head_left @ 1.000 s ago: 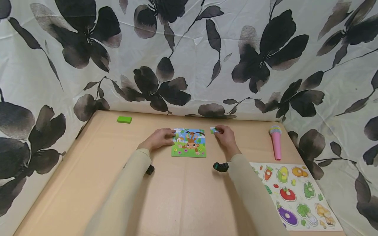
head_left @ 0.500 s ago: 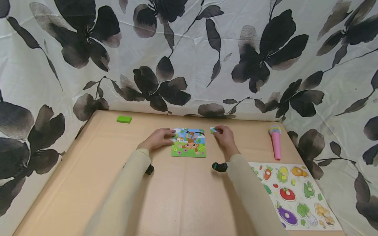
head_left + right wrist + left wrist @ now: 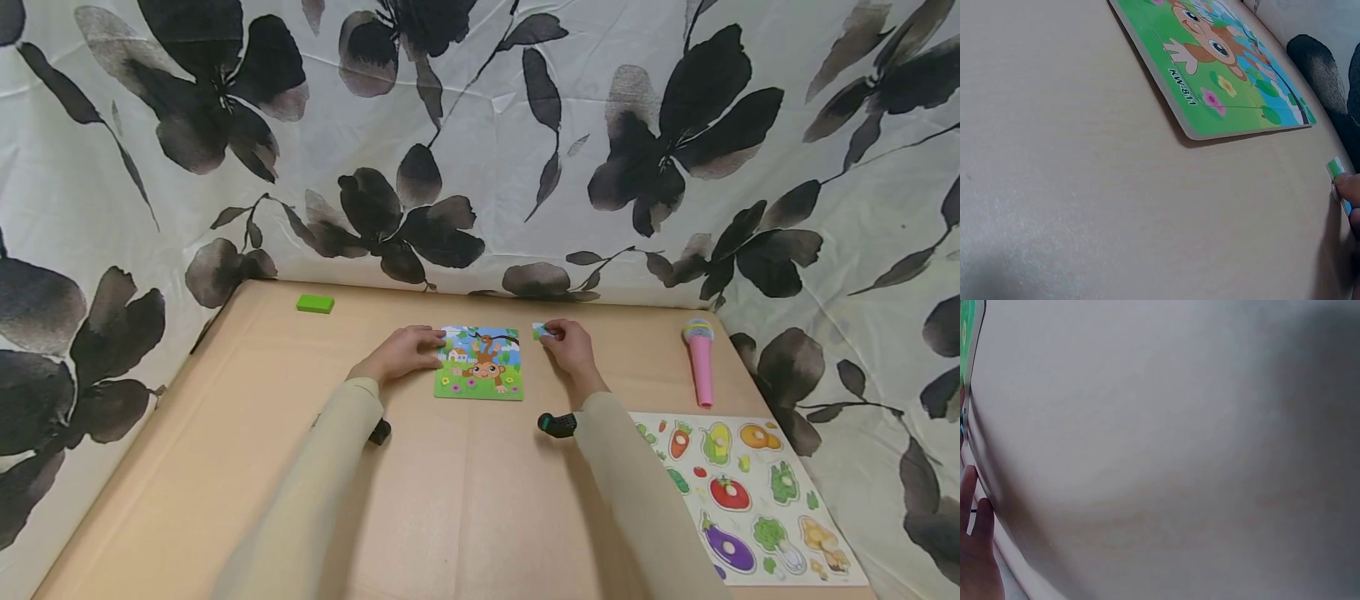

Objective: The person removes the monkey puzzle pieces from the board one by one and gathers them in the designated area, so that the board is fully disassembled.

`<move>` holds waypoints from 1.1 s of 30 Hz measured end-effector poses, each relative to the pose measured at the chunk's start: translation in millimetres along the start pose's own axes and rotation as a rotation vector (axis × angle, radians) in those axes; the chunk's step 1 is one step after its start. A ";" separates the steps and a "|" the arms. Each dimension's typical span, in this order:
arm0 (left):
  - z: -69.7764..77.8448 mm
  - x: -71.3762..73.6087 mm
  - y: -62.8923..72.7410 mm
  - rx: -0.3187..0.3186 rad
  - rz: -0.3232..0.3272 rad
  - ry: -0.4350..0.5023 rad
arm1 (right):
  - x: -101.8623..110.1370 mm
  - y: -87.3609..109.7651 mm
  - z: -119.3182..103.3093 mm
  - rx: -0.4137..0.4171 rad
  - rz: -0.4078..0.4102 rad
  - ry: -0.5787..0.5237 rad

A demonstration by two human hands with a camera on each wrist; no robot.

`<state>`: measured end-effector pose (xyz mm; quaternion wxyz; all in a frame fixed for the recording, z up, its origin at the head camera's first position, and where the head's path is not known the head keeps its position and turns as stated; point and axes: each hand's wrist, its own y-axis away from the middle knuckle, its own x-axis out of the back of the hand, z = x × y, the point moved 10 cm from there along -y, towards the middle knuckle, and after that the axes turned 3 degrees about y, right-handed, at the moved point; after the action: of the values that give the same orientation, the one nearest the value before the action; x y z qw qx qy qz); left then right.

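Note:
A square picture puzzle (image 3: 478, 387) with an upside-down monkey lies flat on the table. My left hand (image 3: 401, 354) rests at its left edge, thumb and fingertips touching it. Two fairly straight fingers (image 3: 984, 519) of that hand show at the margin of the left wrist view. To the right of the puzzle, my right hand (image 3: 572, 350) pinches a small blue and green puzzle piece (image 3: 538, 331) between thumb and finger, apart from the board. In the right wrist view the puzzle piece (image 3: 1335, 167) stands tilted above the table, partly hidden by the thumb.
A green block (image 3: 316, 304) lies at the back left. On the right are a pink toy microphone (image 3: 701, 367) and a white board with vegetable pictures (image 3: 757, 533), partly covered by the right sleeve. A floral curtain (image 3: 525, 150) hangs behind the table.
My right hand has shifted very slightly left with the puzzle piece still pinched. The left hand and the picture puzzle look unmoved.

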<state>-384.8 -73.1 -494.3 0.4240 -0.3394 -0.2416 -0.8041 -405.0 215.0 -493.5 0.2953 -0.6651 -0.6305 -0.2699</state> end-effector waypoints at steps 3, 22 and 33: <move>0.7 -0.2 -0.4 -0.003 -0.001 -0.007 | 1.6 0.4 0.1 -0.003 0.008 -0.006; -0.4 0.6 -1.4 0.005 -0.009 -0.002 | -40.2 3.4 -72.5 0.060 -0.216 -0.182; -1.1 0.1 -0.6 0.001 -0.001 0.023 | -76.6 8.6 -77.1 0.069 -0.226 -0.190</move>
<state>-385.7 -73.7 -495.0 0.4265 -0.3301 -0.2371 -0.8080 -399.9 106.2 -497.6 0.2249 -0.6018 -0.7354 -0.2155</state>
